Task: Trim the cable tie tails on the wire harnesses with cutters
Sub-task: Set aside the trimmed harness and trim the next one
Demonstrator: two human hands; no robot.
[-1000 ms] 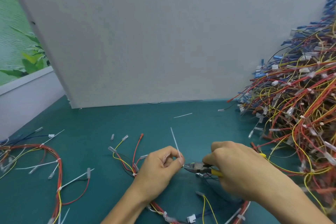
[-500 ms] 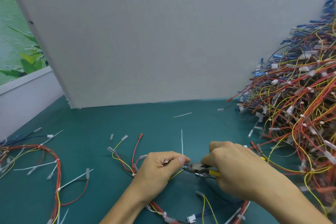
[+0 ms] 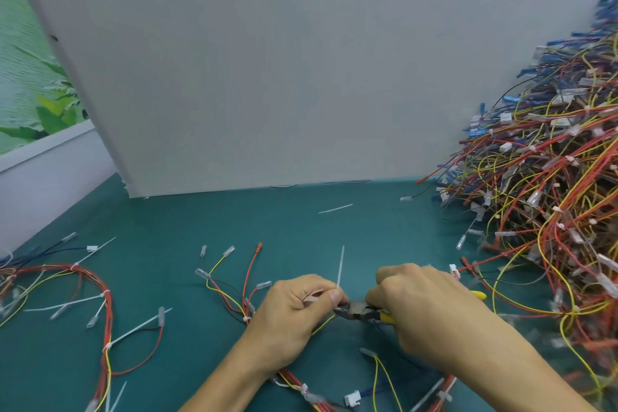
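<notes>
Teal bench [image 3: 301,231] w/ grey board [image 3: 267,77] behind. L hand [image 3: 294,318] curled, pinched harness [image 3: 244,314] at the tie, white tail [image 3: 340,269] sticking up from betw. thumb and finger. R hand [image 3: 424,311] gripped yellow-handled cutters [image 3: 359,308], nose at tail's base, just beside L thumb; jaw gap couldn't tell. Big pile [image 3: 551,211] at right, untrimmed loop [image 3: 107,311] at left.

The left hand [image 3: 291,324] and right hand [image 3: 431,311] are bare, as are both forearms [image 3: 230,378].
</notes>
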